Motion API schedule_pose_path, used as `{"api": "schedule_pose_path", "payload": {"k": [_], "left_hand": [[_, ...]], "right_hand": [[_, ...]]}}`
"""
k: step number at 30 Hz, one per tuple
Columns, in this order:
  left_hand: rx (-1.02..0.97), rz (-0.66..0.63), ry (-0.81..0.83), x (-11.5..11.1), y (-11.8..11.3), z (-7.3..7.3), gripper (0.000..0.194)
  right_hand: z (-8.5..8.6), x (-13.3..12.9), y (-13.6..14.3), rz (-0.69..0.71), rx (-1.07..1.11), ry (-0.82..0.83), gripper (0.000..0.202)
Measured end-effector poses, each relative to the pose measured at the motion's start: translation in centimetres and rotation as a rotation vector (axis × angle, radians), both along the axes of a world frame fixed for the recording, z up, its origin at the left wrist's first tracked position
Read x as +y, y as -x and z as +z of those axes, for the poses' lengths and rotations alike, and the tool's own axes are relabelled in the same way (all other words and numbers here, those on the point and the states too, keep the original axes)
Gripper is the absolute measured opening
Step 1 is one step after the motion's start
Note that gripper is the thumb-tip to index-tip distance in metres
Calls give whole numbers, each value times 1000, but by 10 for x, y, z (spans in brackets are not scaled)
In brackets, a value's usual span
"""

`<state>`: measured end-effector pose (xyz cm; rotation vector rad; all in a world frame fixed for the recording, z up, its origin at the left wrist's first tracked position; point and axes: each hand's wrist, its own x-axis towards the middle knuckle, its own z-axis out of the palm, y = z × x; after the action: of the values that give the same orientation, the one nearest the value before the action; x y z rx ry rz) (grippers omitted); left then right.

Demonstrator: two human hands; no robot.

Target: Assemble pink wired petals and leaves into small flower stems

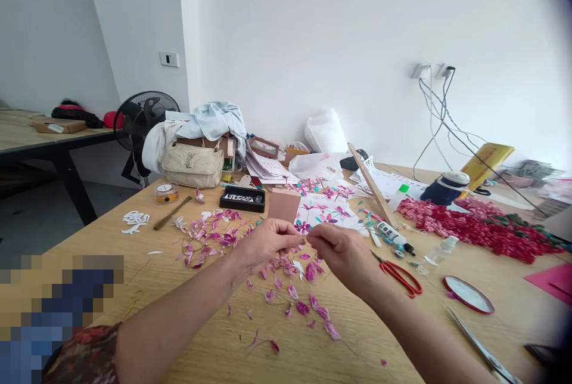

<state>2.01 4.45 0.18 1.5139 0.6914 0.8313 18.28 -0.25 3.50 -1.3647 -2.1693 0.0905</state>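
Bare forearms (179, 306) are being stretched over the wooden table (326, 367), with thumb and forefinger being pressed together on both the left hand (270, 244) and right hand (342, 250), tips almost meeting; what is being pinched cannot be told. Magenta petals (322, 312) are being overlooked on the near side, strung from far left to near right, closer to the right hand.

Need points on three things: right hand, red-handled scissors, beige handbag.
Right hand (344, 251): head view, on the back of the hand.
Red-handled scissors (386, 263): head view, where the handles meet near the pivot.
Beige handbag (193, 166): head view, on the front flap.
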Motion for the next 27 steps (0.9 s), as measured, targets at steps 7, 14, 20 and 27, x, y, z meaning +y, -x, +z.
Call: {"api": "schedule_pose_path", "payload": {"k": [7,14,20,27], "left_hand": [[267,239,-948,-3,-7,-10,24],[-81,75,162,-1,-4,2,19],[-203,-138,393,1,0,-2,27],[75,85,-201,-4,-2,2,13]], "right_hand": [[5,15,0,-177,368,602,16],[13,-8,-14,-73,-142,-294,19],[-4,-6,-12,165,-326,-311,27],[-2,1,1,-85,-44,-19,16]]}}
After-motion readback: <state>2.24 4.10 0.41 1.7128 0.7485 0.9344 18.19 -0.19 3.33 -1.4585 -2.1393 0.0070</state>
